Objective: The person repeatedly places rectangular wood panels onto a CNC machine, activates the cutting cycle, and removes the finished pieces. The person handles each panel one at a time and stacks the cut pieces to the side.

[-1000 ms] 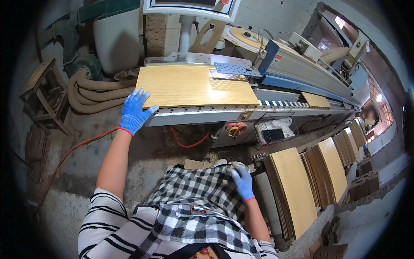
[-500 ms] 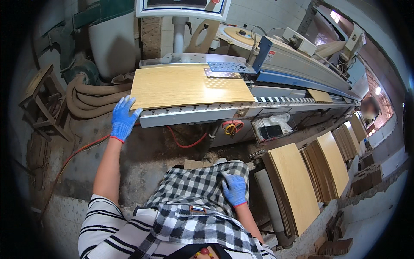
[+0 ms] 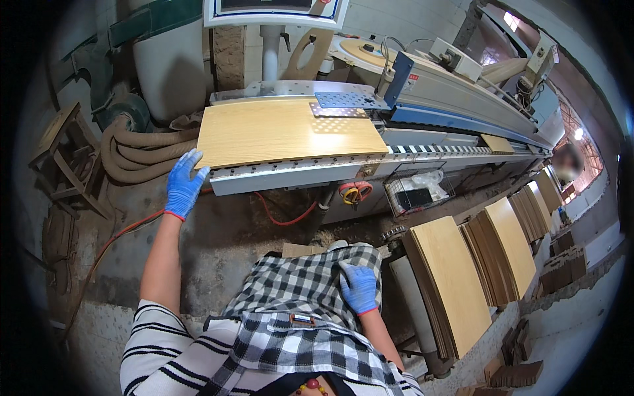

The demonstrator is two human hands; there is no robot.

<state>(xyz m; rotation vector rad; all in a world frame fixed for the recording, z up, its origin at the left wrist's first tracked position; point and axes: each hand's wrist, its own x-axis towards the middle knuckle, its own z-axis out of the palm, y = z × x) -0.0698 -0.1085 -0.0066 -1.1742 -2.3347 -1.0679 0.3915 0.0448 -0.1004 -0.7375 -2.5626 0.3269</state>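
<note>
A long wood-grain board [image 3: 264, 135] lies flat on the bed of a long machine, its right part beneath a blue perforated plate [image 3: 343, 99]. At its near left corner is my left hand [image 3: 183, 186] in a blue knit glove, fingers stretched out against the board's end and thumb apart. My right hand [image 3: 358, 289], gloved the same way, lies with extended fingers on the black-and-white checked apron [image 3: 297, 280] over my lap, holding nothing. Farther right along the machine's track sits a second, smaller-looking board [image 3: 496, 144].
Stacks of boards [image 3: 452, 284] stand to my right. Under the machine's front edge hang scissors [image 3: 355, 193] and a wire basket [image 3: 419, 196]. A wooden stool [image 3: 66, 158] and thick hoses [image 3: 142, 155] are at left. A control panel [image 3: 274, 12] stands behind the bed. Another person is far right.
The smaller-looking board has travelled farther right along the track. My left hand stays at the long board's corner, and my right hand keeps its place on the apron.
</note>
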